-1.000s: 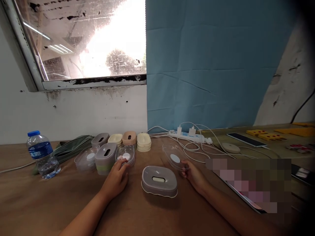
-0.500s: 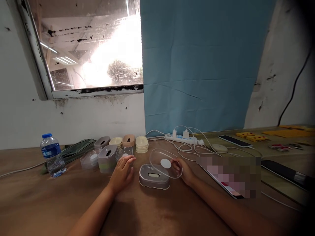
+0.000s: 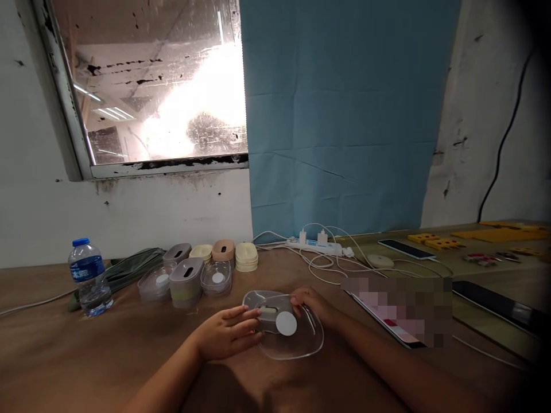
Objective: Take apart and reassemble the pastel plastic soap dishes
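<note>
My right hand [image 3: 313, 307] grips the right upper rim of a clear plastic lid [image 3: 301, 338] with a round white sticker on it. The lid is tilted in front of a grey oval lid with a slot [image 3: 253, 297], which shows partly through the clear plastic. At the left rim of the clear lid is my left hand [image 3: 230, 332], its fingers stretched out and slightly apart. Whether those fingertips touch the rim I cannot tell.
To the left stand stacked clear lids [image 3: 217, 278], a grey container with a slotted top [image 3: 186, 281], cream lids [image 3: 246, 256] and a water bottle [image 3: 89, 278]. A power strip [image 3: 316, 246] with white cables lies behind; a tablet-like device [image 3: 387, 318] is at right.
The clear lid has come down and nearer, now overlapping the grey slotted lid. My left hand has left the clear stack and moved right and nearer, to the held lid's left side.
</note>
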The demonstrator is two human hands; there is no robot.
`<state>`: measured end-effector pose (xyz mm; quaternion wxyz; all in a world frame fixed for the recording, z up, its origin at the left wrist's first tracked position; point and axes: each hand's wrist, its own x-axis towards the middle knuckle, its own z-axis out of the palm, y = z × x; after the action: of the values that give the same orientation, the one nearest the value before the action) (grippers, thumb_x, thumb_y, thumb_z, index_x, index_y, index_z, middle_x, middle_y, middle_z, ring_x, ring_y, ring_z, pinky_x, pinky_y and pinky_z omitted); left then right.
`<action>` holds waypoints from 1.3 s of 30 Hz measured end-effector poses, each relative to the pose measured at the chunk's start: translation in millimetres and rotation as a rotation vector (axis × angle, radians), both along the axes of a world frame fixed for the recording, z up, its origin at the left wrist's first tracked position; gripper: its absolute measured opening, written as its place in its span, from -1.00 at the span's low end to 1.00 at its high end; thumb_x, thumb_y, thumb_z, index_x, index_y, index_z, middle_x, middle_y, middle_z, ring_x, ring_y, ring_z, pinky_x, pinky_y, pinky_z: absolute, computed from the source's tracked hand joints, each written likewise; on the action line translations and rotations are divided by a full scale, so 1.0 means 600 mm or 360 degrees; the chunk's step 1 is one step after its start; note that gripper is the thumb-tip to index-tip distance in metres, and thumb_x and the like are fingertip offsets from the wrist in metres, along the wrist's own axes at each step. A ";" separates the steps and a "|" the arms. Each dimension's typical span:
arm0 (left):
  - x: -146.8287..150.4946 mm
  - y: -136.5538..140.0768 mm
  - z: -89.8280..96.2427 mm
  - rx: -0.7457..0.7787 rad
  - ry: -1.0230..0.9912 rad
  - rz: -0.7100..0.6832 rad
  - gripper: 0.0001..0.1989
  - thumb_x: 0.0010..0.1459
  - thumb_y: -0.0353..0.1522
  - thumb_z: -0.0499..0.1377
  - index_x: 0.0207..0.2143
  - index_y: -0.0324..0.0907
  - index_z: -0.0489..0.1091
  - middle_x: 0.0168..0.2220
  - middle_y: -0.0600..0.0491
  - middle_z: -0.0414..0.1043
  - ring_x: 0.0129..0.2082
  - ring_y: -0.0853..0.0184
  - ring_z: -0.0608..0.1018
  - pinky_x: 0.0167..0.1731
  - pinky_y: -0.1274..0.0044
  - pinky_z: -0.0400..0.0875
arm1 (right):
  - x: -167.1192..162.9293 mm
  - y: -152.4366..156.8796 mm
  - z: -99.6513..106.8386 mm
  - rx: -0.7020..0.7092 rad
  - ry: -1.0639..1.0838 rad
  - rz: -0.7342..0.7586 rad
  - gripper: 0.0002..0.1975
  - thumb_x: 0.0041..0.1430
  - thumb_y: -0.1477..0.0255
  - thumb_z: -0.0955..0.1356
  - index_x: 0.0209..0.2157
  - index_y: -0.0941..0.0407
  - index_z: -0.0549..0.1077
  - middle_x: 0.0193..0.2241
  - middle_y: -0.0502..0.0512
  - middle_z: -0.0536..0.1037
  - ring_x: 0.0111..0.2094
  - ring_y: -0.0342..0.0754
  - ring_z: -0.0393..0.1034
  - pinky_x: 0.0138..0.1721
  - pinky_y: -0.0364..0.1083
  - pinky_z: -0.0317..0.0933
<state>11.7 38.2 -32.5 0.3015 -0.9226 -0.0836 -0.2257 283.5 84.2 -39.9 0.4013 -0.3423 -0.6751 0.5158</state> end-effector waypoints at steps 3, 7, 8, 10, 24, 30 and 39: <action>-0.002 -0.004 0.004 0.0020 0.0011 -0.0039 -0.70 0.22 -0.51 -0.04 -0.02 -0.16 0.26 -0.16 0.04 0.49 0.08 0.34 0.34 0.07 0.49 0.20 | -0.002 0.002 -0.004 0.0044 -0.0043 0.0030 -0.66 -0.14 0.29 0.31 -0.84 0.15 0.34 -0.86 -0.07 0.18 -0.74 -0.23 -0.02 -0.65 -0.21 -0.18; -0.008 -0.004 -0.003 0.0058 0.0015 0.0009 -0.67 0.22 -0.53 -0.07 0.00 -0.13 0.25 -0.18 0.04 0.50 0.04 0.33 0.38 -0.06 0.53 0.25 | -0.006 -0.001 -0.002 0.0095 -0.0061 -0.0007 -0.65 -0.10 0.25 0.30 -0.80 0.16 0.37 -0.83 -0.07 0.19 -0.72 -0.22 -0.01 -0.63 -0.20 -0.17; -0.011 -0.003 -0.006 0.0036 0.0025 0.0044 -0.65 0.22 -0.53 -0.08 0.01 -0.11 0.24 -0.18 0.04 0.50 0.04 0.33 0.39 -0.09 0.53 0.25 | -0.008 -0.003 -0.001 0.0110 -0.0056 -0.0038 -0.64 -0.08 0.23 0.29 -0.78 0.16 0.38 -0.82 -0.06 0.20 -0.71 -0.21 0.00 -0.62 -0.20 -0.15; -0.017 -0.001 -0.012 -0.0011 0.0025 0.0125 -0.62 0.22 -0.52 -0.10 0.03 -0.05 0.22 -0.16 0.06 0.49 0.02 0.33 0.40 -0.12 0.52 0.23 | -0.012 -0.005 0.002 0.0139 -0.0038 -0.0115 -0.63 -0.06 0.21 0.26 -0.75 0.16 0.41 -0.78 -0.05 0.23 -0.68 -0.19 0.03 -0.60 -0.19 -0.11; -0.069 0.060 -0.032 0.0190 -0.0695 0.1011 -0.63 0.24 -0.55 -0.13 -0.07 -0.08 0.33 -0.23 0.05 0.44 -0.13 0.34 0.41 -0.12 0.46 0.06 | -0.013 0.014 -0.013 0.0253 -0.0101 -0.0490 -0.70 -0.04 0.24 0.23 -0.65 0.14 0.37 -0.74 -0.09 0.16 -0.66 -0.18 0.00 -0.61 -0.18 -0.09; -0.081 0.071 -0.030 -0.0154 -0.0564 0.1224 -0.60 0.15 -0.61 -0.07 -0.03 -0.12 0.30 -0.13 -0.02 0.38 -0.06 0.26 0.36 -0.07 0.40 0.10 | -0.009 0.005 -0.009 0.0496 -0.0269 -0.0374 -0.72 0.03 0.24 0.24 -0.56 0.13 0.41 -0.62 -0.02 0.32 -0.54 -0.11 0.18 -0.46 -0.13 0.08; -0.085 0.085 -0.038 -0.0369 -0.0619 0.1321 -0.50 0.12 -0.63 -0.10 0.07 -0.13 0.20 -0.09 -0.05 0.36 -0.03 0.23 0.31 -0.03 0.33 0.07 | -0.015 -0.033 0.016 0.1097 -0.0983 0.0012 -0.68 -0.02 0.36 0.36 -0.16 0.04 0.44 -0.06 0.15 0.30 -0.03 0.10 0.20 0.01 0.03 0.06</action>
<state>-39.2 89.3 -55.5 0.2401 -0.7793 -0.5248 -0.2441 274.6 64.6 -30.4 0.2699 -0.3241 -0.8964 0.1365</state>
